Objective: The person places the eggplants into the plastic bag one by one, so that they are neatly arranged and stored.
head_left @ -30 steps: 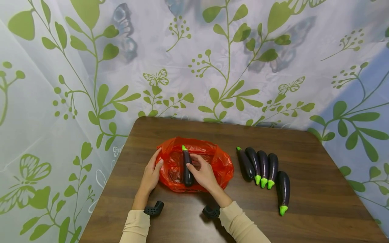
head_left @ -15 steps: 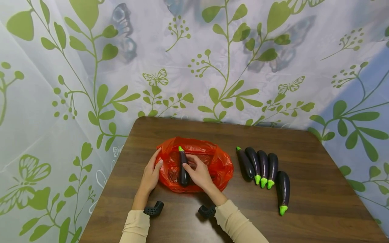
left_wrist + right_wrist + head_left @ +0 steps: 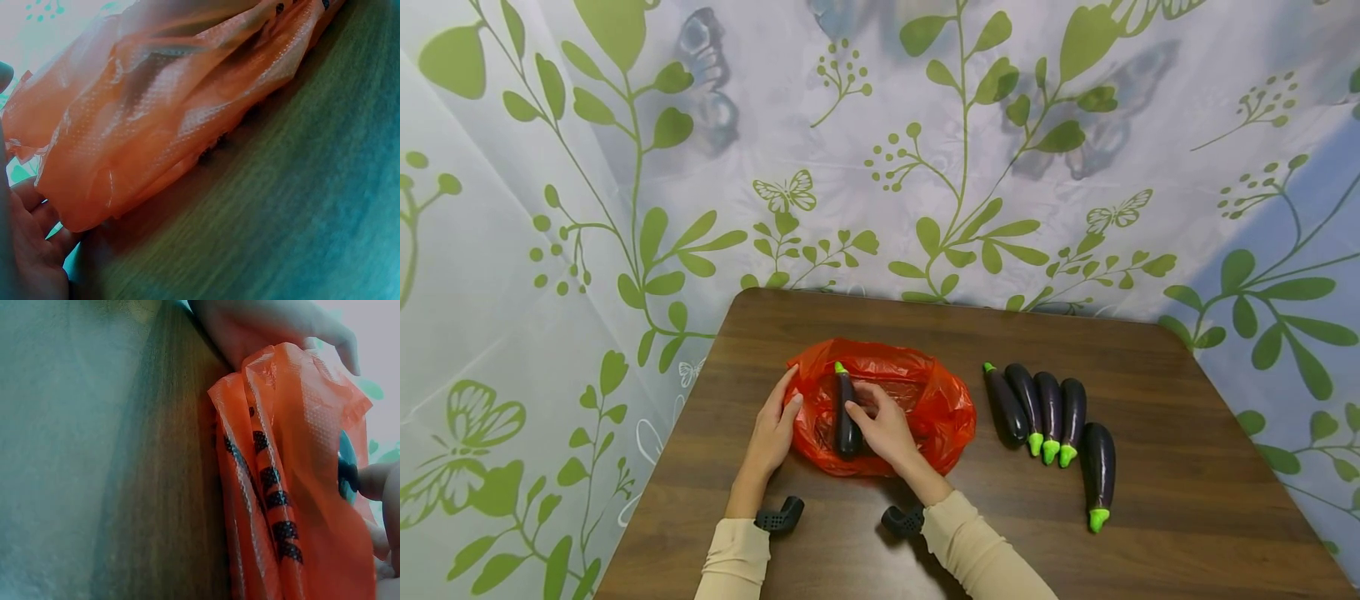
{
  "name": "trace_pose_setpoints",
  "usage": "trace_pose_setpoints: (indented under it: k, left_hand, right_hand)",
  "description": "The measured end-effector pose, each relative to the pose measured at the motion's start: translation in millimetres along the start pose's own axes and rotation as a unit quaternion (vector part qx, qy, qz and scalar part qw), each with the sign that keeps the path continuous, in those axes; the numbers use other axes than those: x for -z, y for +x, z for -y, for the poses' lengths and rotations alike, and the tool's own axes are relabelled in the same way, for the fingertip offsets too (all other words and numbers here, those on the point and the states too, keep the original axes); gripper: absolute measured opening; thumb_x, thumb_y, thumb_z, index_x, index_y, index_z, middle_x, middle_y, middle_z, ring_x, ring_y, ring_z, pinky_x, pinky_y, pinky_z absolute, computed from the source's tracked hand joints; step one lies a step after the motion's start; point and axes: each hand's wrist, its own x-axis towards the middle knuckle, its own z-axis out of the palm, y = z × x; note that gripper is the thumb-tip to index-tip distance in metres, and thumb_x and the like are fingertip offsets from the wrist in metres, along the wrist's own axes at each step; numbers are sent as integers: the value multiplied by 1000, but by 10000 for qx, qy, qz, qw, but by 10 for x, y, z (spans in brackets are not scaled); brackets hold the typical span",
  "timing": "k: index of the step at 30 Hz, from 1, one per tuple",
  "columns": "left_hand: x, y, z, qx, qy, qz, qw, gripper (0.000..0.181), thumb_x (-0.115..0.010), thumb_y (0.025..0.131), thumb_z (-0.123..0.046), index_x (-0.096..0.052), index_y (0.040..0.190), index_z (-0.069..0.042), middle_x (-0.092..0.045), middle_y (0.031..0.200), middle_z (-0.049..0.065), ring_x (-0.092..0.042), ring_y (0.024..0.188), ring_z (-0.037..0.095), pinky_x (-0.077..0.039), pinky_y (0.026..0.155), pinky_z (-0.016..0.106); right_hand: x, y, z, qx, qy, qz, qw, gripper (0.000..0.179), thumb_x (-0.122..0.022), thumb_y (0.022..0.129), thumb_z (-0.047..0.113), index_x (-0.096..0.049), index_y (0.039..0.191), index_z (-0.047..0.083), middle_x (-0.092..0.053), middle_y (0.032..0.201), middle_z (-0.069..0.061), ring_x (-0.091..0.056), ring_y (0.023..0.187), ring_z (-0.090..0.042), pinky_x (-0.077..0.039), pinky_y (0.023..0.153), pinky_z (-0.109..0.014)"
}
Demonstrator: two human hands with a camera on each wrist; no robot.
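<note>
Right now, your right hand [image 3: 883,427] pinches a glossy dark-purple eggplant with a bright green stem [image 3: 846,417] between thumb and fingers, stem pointing away from you, within the mouth of a crumpled red plastic bag [image 3: 953,408]; you can't tell whether it touches the bottom. Your left hand [image 3: 772,427] is spread against the bag's left side. To the right, on the brown wood-grain table [image 3: 1172,417], four similar eggplants [image 3: 1051,408] lie side by side, with a fifth [image 3: 1101,471] nearer you.
</note>
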Motion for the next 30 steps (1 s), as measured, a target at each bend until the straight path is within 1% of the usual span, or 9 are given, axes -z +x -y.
trace_pose_setpoints:
  k: [6,11,15,17,20,21,26,28,30]
  left_hand:
    - [-6,-4,6,18,0,24,10000,54,-46,109,-38,-36,160,-25,-39,164,11,-39,149,41,-31,119,63]
    - [-6,-6,3,38,-8,28,10000,54,-46,109,-39,-36,160,-25,-38,165,11,-39,149,41,-31,118,63]
    - [-6,-6,-1,38,-7,31,10000,54,-46,109,-39,-37,160,-24,-38,164,12,-39,149,41,-31,119,63]
    - [-6,-5,-3,29,-7,27,10000,54,-46,109,-38,-37,160,-23,-39,164,12,-39,149,41,-31,119,63]
    - [-6,3,0,9,1,23,10000,54,-46,109,-38,-37,160,-23,-39,164,12,-39,149,41,-31,119,63]
    - [-5,3,-1,12,1,29,10000,54,-46,109,-38,-37,160,-24,-39,164,12,-39,149,41,-31,119,63]
    - [-1,7,-4,48,-8,56,10000,54,-46,109,-40,-36,161,-25,-38,164,11,-39,149,41,-31,118,64]
    - [2,6,-7,46,-2,54,10000,54,-46,109,-40,-36,161,-25,-39,164,11,-39,149,41,-32,118,64]
    - [4,6,-7,37,6,59,10000,54,-46,109,-40,-36,161,-25,-38,164,11,-39,149,41,-32,118,64]
  right_hand:
    - [-26,15,-18,-103,124,13,9999,45,-64,103,34,-57,144,18,-65,138,-11,-67,119,-31,-58,96,-47]
    - [-45,19,-19,-77,137,143,9998,44,-61,104,33,-53,147,27,-59,145,-10,-65,123,-32,-58,96,-48]
    - [-58,11,-29,-19,3,283,9996,41,-57,106,33,-54,148,34,-58,146,-8,-66,119,-30,-60,89,-46]
    - [-62,9,-33,19,-71,326,9994,40,-56,107,33,-56,147,36,-58,146,-7,-65,119,-28,-59,93,-45]
    - [-64,12,-41,118,-106,349,9993,37,-54,108,33,-59,145,34,-57,146,-8,-65,121,-28,-57,98,-46]
    - [-63,14,-43,112,-108,357,9992,37,-54,108,34,-60,144,34,-58,146,-8,-65,122,-27,-57,97,-46]
    - [-63,30,-46,27,40,521,9986,42,-61,104,39,-56,145,31,-59,142,-9,-67,119,-28,-61,83,-40]
    - [-69,31,-45,-21,18,563,9984,47,-65,101,43,-55,146,31,-60,141,-9,-66,121,-29,-62,85,-41]
    - [-79,28,-42,-45,-116,563,9983,53,-68,98,47,-54,147,33,-60,143,-8,-65,125,-30,-61,90,-43]
